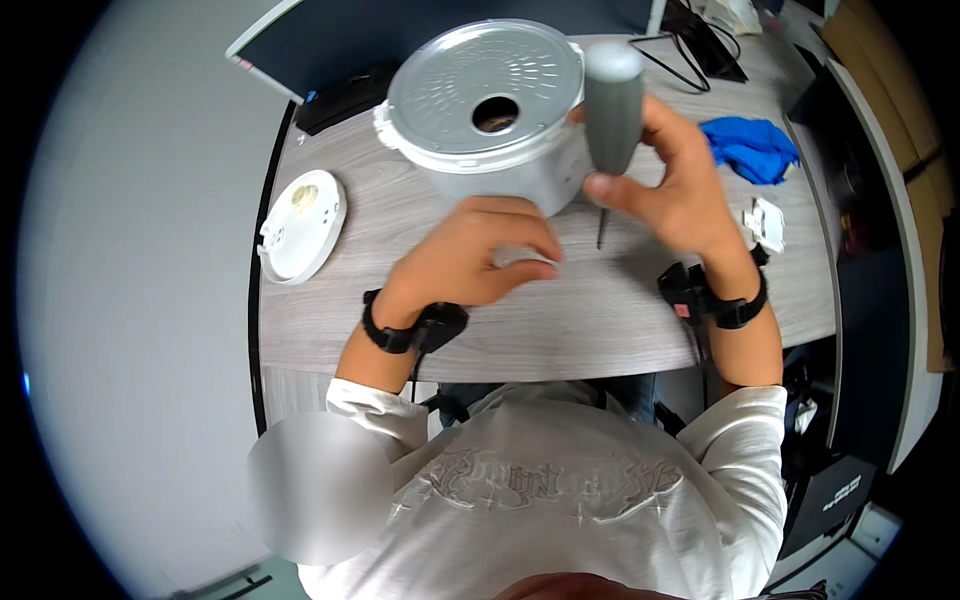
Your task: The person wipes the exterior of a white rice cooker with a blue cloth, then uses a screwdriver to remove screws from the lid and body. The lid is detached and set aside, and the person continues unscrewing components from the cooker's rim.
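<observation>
A round white appliance body (470, 180), resembling a rice cooker, stands at the far middle of the table. Its silver metal top plate (440, 90) has a dimpled pattern and one round dark hole. My right hand (680, 180) is closed around a screwdriver (612, 120) with a grey handle, its thin shaft pointing down beside the appliance's right side. Close in front of the body is my left hand (480, 250), palm turned inward, thumb and forefinger tips brought together in a pinch. Anything between those tips is too small and blurred to make out.
On the left lies a round white plastic cover (305, 228). A blue cloth (752, 150) and a small white plastic part (767, 224) lie on the right. Behind the appliance stand a monitor (340, 45) and a black box (345, 100); black cables (690, 75) run at the back right.
</observation>
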A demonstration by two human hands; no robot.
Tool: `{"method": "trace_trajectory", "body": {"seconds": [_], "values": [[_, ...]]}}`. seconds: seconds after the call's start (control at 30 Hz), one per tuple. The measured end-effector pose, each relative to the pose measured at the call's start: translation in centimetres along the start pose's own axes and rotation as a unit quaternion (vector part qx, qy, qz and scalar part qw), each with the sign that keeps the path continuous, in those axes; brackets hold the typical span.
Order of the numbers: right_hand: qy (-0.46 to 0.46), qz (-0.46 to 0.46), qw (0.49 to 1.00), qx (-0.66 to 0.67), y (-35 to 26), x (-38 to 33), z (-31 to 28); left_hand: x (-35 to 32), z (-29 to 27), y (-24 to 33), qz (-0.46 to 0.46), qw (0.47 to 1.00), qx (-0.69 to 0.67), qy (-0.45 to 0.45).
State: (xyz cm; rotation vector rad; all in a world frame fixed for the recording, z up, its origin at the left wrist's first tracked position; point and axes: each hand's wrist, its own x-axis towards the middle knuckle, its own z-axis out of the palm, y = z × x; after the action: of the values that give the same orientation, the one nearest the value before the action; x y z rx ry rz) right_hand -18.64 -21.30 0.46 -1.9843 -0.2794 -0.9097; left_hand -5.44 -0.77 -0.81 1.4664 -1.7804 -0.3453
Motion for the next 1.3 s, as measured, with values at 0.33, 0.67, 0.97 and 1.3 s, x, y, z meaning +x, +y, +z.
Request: {"method": "trace_trajectory", "body": {"seconds": [0.33,0.67,0.97,1.3], "values": [[-0.074,0.108,0.991,-0.035,-0.8,2.0,5.2,-4.1,-7.7,-4.1,-0.054,0.921,0.186,0.338],[-0.019,0.096,0.995,0.008,2.2,2.0,2.1,-2.6,-8.7,-6.2,-0.026,0.963,0.142,0.227],[0.025,0.157,0.985,0.070,3.8,3.9,-2.8,-0.1,-5.5,-5.4,0.025,0.959,0.182,0.215],[0.090,0.018,0.996,0.020,1.3,8.1,-2.4,3.8,-1.0,-4.2,0.038,0.933,0.235,0.269]]}}
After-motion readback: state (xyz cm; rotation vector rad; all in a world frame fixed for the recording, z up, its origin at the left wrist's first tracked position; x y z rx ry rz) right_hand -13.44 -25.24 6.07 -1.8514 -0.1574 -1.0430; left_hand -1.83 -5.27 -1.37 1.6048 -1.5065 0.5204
